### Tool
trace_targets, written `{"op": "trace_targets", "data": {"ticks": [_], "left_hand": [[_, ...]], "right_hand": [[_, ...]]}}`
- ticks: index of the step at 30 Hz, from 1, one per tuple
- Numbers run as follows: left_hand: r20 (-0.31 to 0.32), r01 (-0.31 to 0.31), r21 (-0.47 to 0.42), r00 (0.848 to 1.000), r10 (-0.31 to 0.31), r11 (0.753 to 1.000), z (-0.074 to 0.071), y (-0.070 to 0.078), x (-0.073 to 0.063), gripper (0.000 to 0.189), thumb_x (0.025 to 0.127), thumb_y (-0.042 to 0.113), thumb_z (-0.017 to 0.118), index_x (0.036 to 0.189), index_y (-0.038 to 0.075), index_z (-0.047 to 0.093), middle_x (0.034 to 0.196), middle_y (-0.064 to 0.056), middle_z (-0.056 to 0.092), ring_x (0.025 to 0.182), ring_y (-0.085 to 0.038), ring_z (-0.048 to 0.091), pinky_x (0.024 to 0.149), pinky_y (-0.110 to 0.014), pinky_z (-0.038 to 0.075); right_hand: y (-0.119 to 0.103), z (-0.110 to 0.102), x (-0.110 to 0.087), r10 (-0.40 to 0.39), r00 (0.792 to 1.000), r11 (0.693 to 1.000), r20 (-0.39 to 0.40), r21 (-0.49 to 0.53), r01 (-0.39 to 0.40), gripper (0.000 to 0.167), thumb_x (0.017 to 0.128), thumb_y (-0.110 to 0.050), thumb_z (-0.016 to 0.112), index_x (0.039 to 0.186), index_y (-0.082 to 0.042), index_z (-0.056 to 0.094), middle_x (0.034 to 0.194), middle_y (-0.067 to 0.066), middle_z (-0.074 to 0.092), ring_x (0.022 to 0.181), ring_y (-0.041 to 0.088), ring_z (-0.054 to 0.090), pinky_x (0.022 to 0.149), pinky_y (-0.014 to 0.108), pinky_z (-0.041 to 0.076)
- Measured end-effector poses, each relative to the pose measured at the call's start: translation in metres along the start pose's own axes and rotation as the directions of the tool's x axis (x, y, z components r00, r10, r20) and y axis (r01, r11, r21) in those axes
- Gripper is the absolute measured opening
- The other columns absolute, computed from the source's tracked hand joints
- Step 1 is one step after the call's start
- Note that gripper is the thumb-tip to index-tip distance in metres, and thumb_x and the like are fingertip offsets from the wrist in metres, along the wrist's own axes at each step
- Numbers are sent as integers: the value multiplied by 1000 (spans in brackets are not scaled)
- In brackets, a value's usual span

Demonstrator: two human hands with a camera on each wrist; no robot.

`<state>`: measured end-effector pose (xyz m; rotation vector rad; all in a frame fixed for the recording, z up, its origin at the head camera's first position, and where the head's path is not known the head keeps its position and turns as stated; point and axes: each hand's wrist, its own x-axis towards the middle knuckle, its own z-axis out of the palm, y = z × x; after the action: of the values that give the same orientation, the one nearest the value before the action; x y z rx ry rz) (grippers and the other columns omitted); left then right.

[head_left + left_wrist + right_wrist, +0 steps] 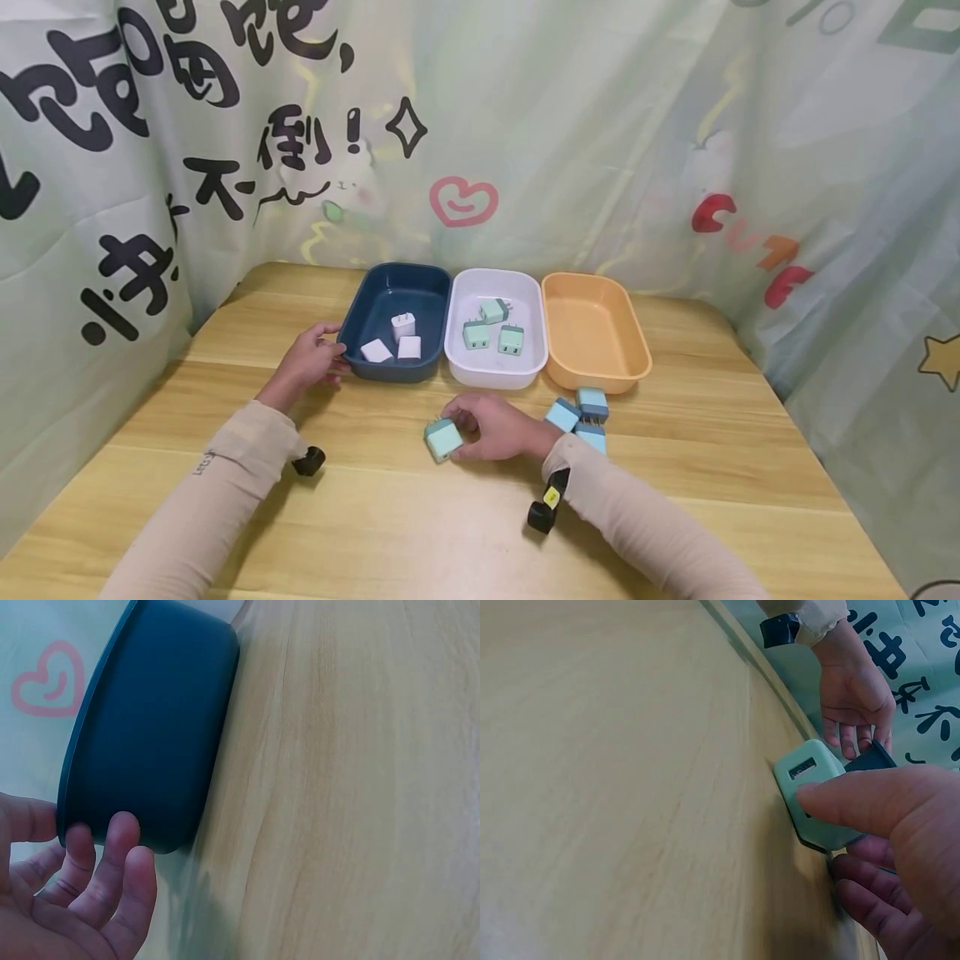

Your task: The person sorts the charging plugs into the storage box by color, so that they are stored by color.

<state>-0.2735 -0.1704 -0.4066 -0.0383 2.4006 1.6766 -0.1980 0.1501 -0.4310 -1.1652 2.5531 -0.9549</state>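
Observation:
My right hand [491,427] pinches a green two-tone USB charger [443,439] above the table in front of the bins; the right wrist view shows its USB slot, with the thumb [855,802] across that face. The left hand [309,362] holds the rim of the dark blue bin [396,371] at its left corner, thumb on the edge and fingers against the outer wall. Inside that bin lie three white chargers [403,325]. Three green chargers [493,311] sit in the white bin [497,379] beside it.
An orange bin [600,333] stands right of the white one, touching it. Three blue chargers [592,402] lie clustered on the wooden table [420,533] in front of it, next to my right wrist. A printed curtain [570,125] hangs behind the table.

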Motion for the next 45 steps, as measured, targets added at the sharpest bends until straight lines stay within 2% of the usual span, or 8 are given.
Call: {"op": "trace_targets", "data": {"ticks": [8, 14, 21, 30, 39, 45], "left_hand": [[-4, 1, -8, 1000, -1, 1000, 0, 0, 0, 50, 101, 7, 44, 149, 2, 30, 109, -24, 57, 79, -21, 64, 64, -35, 56], [-6, -5, -3, 1000, 5, 1000, 0, 0, 0, 51, 101, 7, 45, 149, 2, 31, 113, -24, 53, 82, -24, 65, 62, -34, 55], [-2, 7, -15, 1000, -7, 1000, -1, 2, 0, 50, 101, 8, 44, 149, 2, 31, 116, -26, 53, 77, -19, 65, 61, -31, 54], [28, 20, -133, 999, -17, 991, -3, 1, 0, 52, 101, 4, 43, 150, 1, 28, 114, -24, 48, 74, -16, 62, 62, -26, 53], [16, 21, -132, 1000, -19, 991, -2, 1, 2, 53, 99, 1, 44, 150, -1, 29, 109, -21, 46, 74, -16, 60, 62, -24, 52], [-4, 26, -107, 1000, -27, 994, -2, 4, 2, 51, 99, 0, 44, 149, -1, 31, 119, -22, 45, 75, -16, 59, 61, -23, 52]], "right_hand": [[-3, -4, 3, 36, 999, 999, 35, 20, -37, 47, 75, -16, 84, 115, -4, 63, 93, -3, 62, 81, 10, 59, 73, 20, 51], [-5, -10, 4, 78, 996, 996, 33, 47, -80, 48, 75, -15, 84, 115, -4, 61, 95, -1, 62, 80, 9, 61, 73, 21, 52], [-6, -22, 6, 82, 997, 995, -6, 65, -81, 49, 74, -12, 85, 115, -2, 61, 97, 2, 62, 80, 11, 62, 73, 22, 53], [-8, -38, 8, 65, 996, 995, -64, 86, -60, 49, 72, -8, 85, 114, 1, 61, 97, 6, 62, 78, 12, 63, 73, 23, 54], [-9, -57, 12, 91, 991, 995, -97, 54, -86, 50, 72, -12, 86, 115, -2, 62, 99, 6, 63, 78, 13, 65, 73, 26, 55], [-4, -68, 16, 122, 984, 990, -129, 82, -112, 49, 72, -10, 85, 114, -2, 62, 99, 9, 64, 78, 15, 66, 75, 31, 56]]}}
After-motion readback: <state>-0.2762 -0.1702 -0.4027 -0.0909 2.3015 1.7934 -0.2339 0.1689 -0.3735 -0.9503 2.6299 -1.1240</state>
